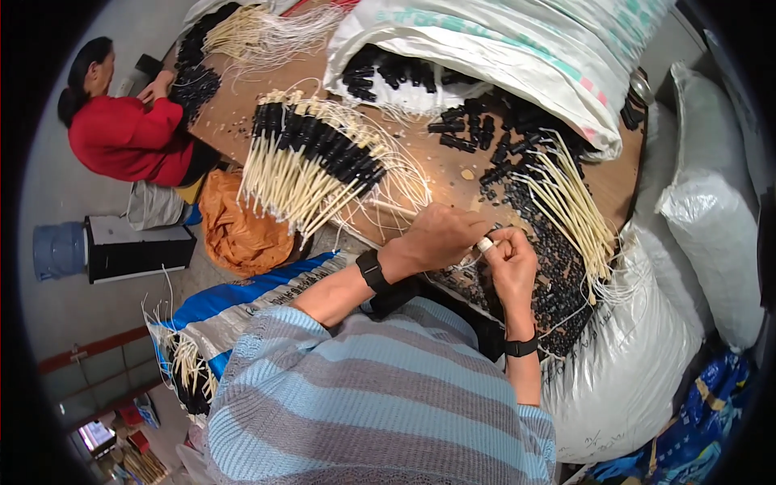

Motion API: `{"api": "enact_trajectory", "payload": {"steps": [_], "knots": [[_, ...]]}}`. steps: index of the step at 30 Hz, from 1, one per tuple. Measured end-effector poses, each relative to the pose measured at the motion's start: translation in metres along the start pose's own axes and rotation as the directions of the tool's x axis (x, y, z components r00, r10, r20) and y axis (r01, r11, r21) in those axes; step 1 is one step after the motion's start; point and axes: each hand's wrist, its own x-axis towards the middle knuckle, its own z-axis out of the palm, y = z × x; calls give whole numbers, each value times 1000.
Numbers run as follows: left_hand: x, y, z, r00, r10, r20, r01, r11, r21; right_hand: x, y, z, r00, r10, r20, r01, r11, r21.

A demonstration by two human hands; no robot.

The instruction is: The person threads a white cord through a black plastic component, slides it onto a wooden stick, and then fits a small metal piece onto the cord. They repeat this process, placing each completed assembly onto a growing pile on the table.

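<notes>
My left hand (440, 236) is closed above the near edge of the table, its back toward me. A thin cream-coloured stick (394, 208) runs out from its far left side. Close by on the right, my right hand (514, 263) has thumb and fingers pinched together, with a white wrap (484, 243) at the thumb tip. Something small and dark shows between the two hands, too hidden to name. Beyond my left hand lies a fanned bundle of cream sticks (279, 187) with black sleeves and thin white cords.
Small black pieces (558, 279) cover the table (242, 105) near my right hand, beside loose cream sticks (570, 214). A white woven sack (485, 40) spills black tubes (458, 143). Full white sacks (630, 356) stand at right. A person in red (129, 137) works at far left.
</notes>
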Motion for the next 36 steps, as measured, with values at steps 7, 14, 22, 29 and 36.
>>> {"api": "enact_trajectory", "payload": {"steps": [7,14,22,29,36], "knots": [[-30,-64,-59,857,-119,-502,231,958,167,7,-9,-1,908,-370,-196,320,916,-243],[-37,-79,-74,798,-278,-534,496,807,321,10,-3,6,871,-483,93,476,779,-408],[67,-61,46,981,-165,-106,155,983,-102,30,27,-100,860,-416,-295,-48,510,-859],[56,-71,45,971,-241,-4,239,967,-87,17,20,-86,870,-491,-37,286,563,-775],[22,-72,23,942,-326,-77,255,848,-464,7,5,-58,951,-310,5,279,848,-450]]}}
